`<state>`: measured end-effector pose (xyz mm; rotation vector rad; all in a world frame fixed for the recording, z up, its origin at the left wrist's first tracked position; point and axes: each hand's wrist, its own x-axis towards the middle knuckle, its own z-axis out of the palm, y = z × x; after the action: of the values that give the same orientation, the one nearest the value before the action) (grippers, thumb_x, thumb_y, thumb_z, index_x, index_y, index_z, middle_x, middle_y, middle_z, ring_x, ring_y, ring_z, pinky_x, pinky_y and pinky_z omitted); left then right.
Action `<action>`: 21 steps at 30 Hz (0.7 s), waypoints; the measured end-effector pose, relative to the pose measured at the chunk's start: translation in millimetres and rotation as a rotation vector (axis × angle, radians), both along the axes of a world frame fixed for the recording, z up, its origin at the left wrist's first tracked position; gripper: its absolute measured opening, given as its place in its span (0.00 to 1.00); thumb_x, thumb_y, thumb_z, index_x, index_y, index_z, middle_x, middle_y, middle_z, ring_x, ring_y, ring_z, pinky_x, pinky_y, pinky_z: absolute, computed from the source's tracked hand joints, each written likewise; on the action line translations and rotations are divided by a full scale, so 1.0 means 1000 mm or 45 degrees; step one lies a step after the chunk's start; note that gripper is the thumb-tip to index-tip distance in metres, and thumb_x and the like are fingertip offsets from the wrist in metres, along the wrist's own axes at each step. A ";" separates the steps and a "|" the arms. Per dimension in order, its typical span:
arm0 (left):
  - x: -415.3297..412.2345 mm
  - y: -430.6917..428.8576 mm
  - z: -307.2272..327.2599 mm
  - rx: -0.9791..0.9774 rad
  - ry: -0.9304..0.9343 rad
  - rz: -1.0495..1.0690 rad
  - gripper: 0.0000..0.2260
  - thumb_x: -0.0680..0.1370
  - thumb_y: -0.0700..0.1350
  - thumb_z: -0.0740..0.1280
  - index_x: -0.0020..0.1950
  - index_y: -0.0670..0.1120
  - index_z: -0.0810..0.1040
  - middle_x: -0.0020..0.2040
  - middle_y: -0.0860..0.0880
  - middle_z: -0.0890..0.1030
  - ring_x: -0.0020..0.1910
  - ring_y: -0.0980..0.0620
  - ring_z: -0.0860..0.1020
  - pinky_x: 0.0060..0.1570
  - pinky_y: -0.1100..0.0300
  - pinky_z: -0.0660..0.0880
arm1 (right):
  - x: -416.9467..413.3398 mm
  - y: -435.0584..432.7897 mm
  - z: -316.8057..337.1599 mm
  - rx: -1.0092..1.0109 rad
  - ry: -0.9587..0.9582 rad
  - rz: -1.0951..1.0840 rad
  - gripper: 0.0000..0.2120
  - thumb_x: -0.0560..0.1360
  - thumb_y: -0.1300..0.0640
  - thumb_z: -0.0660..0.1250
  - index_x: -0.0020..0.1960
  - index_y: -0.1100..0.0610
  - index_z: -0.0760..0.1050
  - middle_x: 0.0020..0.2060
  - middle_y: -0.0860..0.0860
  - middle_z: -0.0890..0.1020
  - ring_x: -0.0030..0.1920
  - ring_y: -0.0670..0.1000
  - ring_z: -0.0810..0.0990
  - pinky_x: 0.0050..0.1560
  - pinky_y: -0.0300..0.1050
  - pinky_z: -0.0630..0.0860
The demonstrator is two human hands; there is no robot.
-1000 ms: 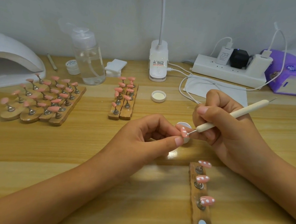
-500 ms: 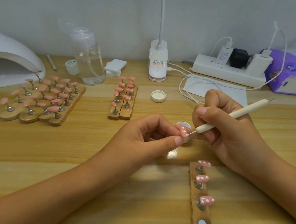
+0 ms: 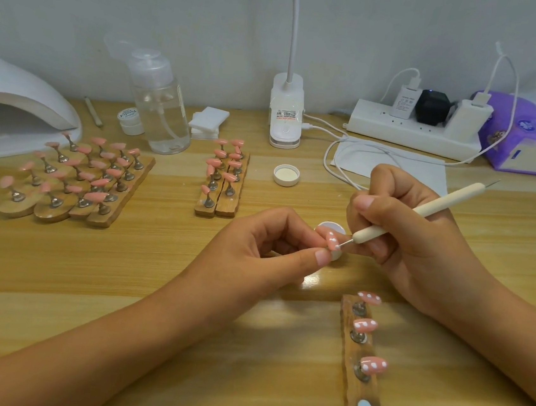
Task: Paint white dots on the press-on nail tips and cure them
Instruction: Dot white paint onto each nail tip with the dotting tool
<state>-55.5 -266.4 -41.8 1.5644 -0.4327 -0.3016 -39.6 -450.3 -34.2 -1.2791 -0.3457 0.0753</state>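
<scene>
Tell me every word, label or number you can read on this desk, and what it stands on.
No text here reads clearly enough to quote.
Small white round jar: dark script label, too blurred.
White clip-on lamp base: red-printed sticker, too small.
White plug-in charger: grey print, too small.
Purple tissue pack: logo, blurred.

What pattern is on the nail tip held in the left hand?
Pink with small white dots; the nail tip shows best in the head view, the only one here.

Looks like a small nail-art workstation: white curing lamp (image 3: 22,104) far left, racks of pink nail tips (image 3: 74,179), pump bottle (image 3: 160,109), power strip (image 3: 412,135) far right, all on a wooden surface (image 3: 120,270).
</scene>
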 end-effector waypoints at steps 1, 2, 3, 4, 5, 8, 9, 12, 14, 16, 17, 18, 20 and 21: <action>0.000 0.000 0.000 0.002 -0.002 -0.001 0.02 0.70 0.45 0.72 0.40 0.52 0.82 0.48 0.46 0.84 0.44 0.51 0.77 0.41 0.61 0.75 | 0.000 0.000 0.000 0.009 0.004 0.001 0.14 0.72 0.64 0.62 0.30 0.53 0.67 0.21 0.49 0.68 0.25 0.45 0.66 0.31 0.36 0.74; 0.000 0.000 0.000 0.002 -0.002 -0.002 0.02 0.70 0.45 0.72 0.40 0.52 0.82 0.49 0.45 0.84 0.44 0.51 0.78 0.41 0.61 0.75 | 0.000 0.001 0.000 0.024 0.014 0.002 0.14 0.72 0.65 0.61 0.30 0.54 0.66 0.21 0.49 0.68 0.25 0.45 0.65 0.32 0.36 0.75; 0.000 0.000 0.000 0.002 -0.004 -0.002 0.02 0.70 0.45 0.72 0.40 0.51 0.82 0.49 0.45 0.84 0.45 0.50 0.78 0.41 0.62 0.75 | 0.000 0.001 0.001 0.041 0.022 0.003 0.14 0.72 0.65 0.61 0.30 0.54 0.65 0.21 0.49 0.67 0.24 0.45 0.65 0.32 0.35 0.75; 0.001 0.000 -0.001 0.002 -0.007 -0.002 0.02 0.70 0.45 0.72 0.40 0.51 0.82 0.49 0.45 0.84 0.45 0.51 0.78 0.41 0.62 0.75 | 0.000 0.001 0.001 0.054 0.027 0.004 0.14 0.72 0.65 0.61 0.30 0.54 0.65 0.21 0.49 0.67 0.24 0.45 0.64 0.31 0.35 0.75; 0.000 0.000 -0.001 0.000 -0.009 -0.001 0.02 0.70 0.44 0.72 0.40 0.52 0.82 0.48 0.46 0.84 0.44 0.51 0.77 0.41 0.62 0.75 | 0.000 0.001 0.001 0.058 0.026 0.004 0.14 0.72 0.66 0.61 0.30 0.54 0.65 0.21 0.49 0.67 0.24 0.45 0.64 0.31 0.35 0.75; 0.000 0.000 -0.001 -0.013 -0.005 -0.003 0.03 0.70 0.44 0.72 0.39 0.53 0.82 0.45 0.50 0.84 0.41 0.54 0.77 0.40 0.63 0.75 | 0.001 0.000 0.000 0.047 0.025 0.004 0.14 0.72 0.66 0.61 0.30 0.54 0.66 0.21 0.49 0.67 0.25 0.44 0.65 0.31 0.35 0.75; 0.000 0.000 0.000 -0.015 -0.003 -0.006 0.03 0.70 0.44 0.72 0.39 0.53 0.82 0.44 0.51 0.84 0.41 0.55 0.77 0.40 0.63 0.75 | 0.001 0.000 0.000 0.041 0.021 0.005 0.14 0.72 0.65 0.62 0.30 0.53 0.66 0.21 0.49 0.67 0.25 0.44 0.65 0.31 0.35 0.75; 0.000 0.000 -0.001 -0.019 -0.001 -0.004 0.03 0.70 0.44 0.72 0.39 0.52 0.83 0.45 0.50 0.84 0.41 0.54 0.77 0.40 0.64 0.75 | 0.001 -0.001 -0.001 0.019 0.009 0.005 0.14 0.71 0.65 0.64 0.30 0.53 0.67 0.21 0.49 0.67 0.24 0.45 0.66 0.33 0.37 0.76; 0.000 0.000 0.000 -0.026 0.007 0.000 0.03 0.70 0.43 0.72 0.39 0.51 0.82 0.46 0.48 0.84 0.42 0.53 0.77 0.39 0.64 0.75 | 0.001 -0.001 -0.001 0.027 0.016 0.003 0.15 0.72 0.64 0.62 0.30 0.53 0.67 0.21 0.49 0.67 0.24 0.45 0.66 0.33 0.37 0.76; -0.001 -0.001 0.001 -0.038 0.012 -0.002 0.02 0.70 0.44 0.74 0.39 0.50 0.82 0.46 0.49 0.84 0.41 0.53 0.77 0.39 0.64 0.75 | 0.001 -0.001 -0.001 0.031 0.021 0.006 0.15 0.72 0.64 0.62 0.30 0.53 0.67 0.21 0.49 0.67 0.25 0.45 0.66 0.34 0.39 0.77; -0.001 -0.001 0.001 -0.048 0.017 -0.004 0.02 0.70 0.44 0.74 0.38 0.49 0.82 0.45 0.49 0.84 0.41 0.53 0.77 0.39 0.65 0.75 | 0.001 -0.001 -0.001 0.033 0.019 0.013 0.15 0.72 0.64 0.64 0.29 0.52 0.67 0.21 0.49 0.67 0.25 0.45 0.65 0.35 0.39 0.78; -0.001 -0.001 0.002 -0.055 0.022 -0.005 0.02 0.70 0.44 0.73 0.38 0.49 0.82 0.46 0.50 0.85 0.41 0.53 0.77 0.38 0.65 0.75 | 0.001 -0.001 -0.001 0.034 0.010 0.028 0.15 0.71 0.63 0.65 0.30 0.52 0.67 0.21 0.49 0.67 0.25 0.46 0.65 0.36 0.39 0.77; -0.001 0.000 0.001 -0.043 0.016 0.004 0.03 0.70 0.44 0.74 0.38 0.49 0.82 0.48 0.46 0.85 0.43 0.51 0.78 0.39 0.64 0.76 | 0.000 -0.003 -0.001 -0.011 -0.033 0.060 0.13 0.70 0.59 0.66 0.30 0.52 0.67 0.21 0.49 0.67 0.26 0.47 0.64 0.35 0.37 0.73; -0.001 0.000 0.001 -0.036 0.015 0.009 0.03 0.70 0.44 0.74 0.39 0.49 0.82 0.49 0.44 0.84 0.44 0.50 0.78 0.40 0.63 0.75 | -0.001 -0.003 -0.001 -0.059 -0.055 0.066 0.12 0.69 0.57 0.66 0.30 0.52 0.66 0.21 0.49 0.67 0.26 0.48 0.63 0.34 0.39 0.68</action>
<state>-56.1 -266.5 -40.6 1.5352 -0.4206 -0.2982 -40.3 -453.5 -35.0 -1.3191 -0.4160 0.1004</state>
